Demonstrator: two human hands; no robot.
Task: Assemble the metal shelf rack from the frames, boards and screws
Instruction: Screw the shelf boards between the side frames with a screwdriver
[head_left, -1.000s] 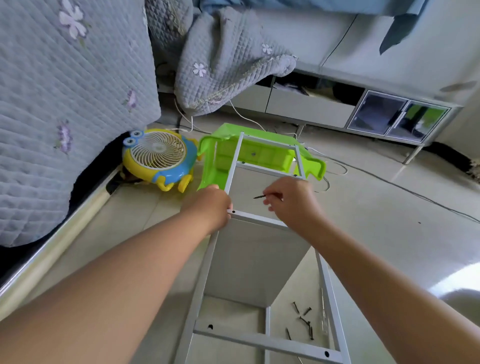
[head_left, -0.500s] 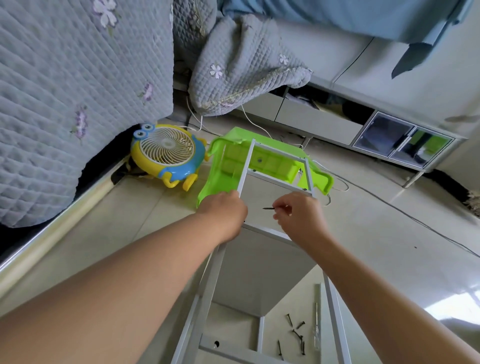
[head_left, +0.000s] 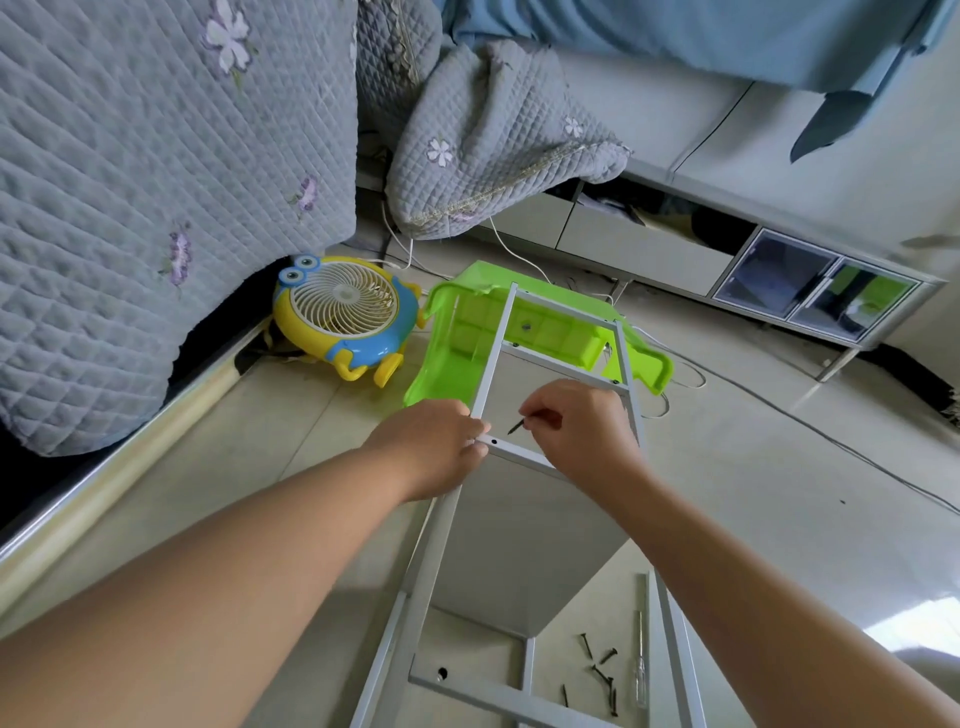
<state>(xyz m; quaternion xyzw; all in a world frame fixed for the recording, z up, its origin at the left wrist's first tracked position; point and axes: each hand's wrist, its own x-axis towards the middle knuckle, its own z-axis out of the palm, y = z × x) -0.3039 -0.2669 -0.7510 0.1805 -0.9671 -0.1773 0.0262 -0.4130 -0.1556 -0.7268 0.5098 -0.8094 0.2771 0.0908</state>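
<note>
A grey metal ladder frame (head_left: 493, 358) stands before me with a pale shelf board (head_left: 519, 545) hanging under its middle crossbar. My left hand (head_left: 431, 447) grips the frame where the left upright meets that crossbar. My right hand (head_left: 576, 431) pinches a dark screw (head_left: 516, 427) with its tip pointing down-left, just above a hole in the crossbar (head_left: 494, 442). Several loose screws (head_left: 597, 670) and a small screwdriver (head_left: 641, 670) lie on the floor at the lower right.
A green plastic stool (head_left: 452, 364) lies tipped behind the frame. A yellow and blue toy-shaped fan (head_left: 345, 317) sits by the quilted bed cover (head_left: 156, 182). Cables (head_left: 779, 415) cross the tiled floor towards a low cabinet (head_left: 810, 291).
My right hand has brought the screw left and down, close to the crossbar hole. The left hand keeps its grip on the frame. The camera has tilted.
</note>
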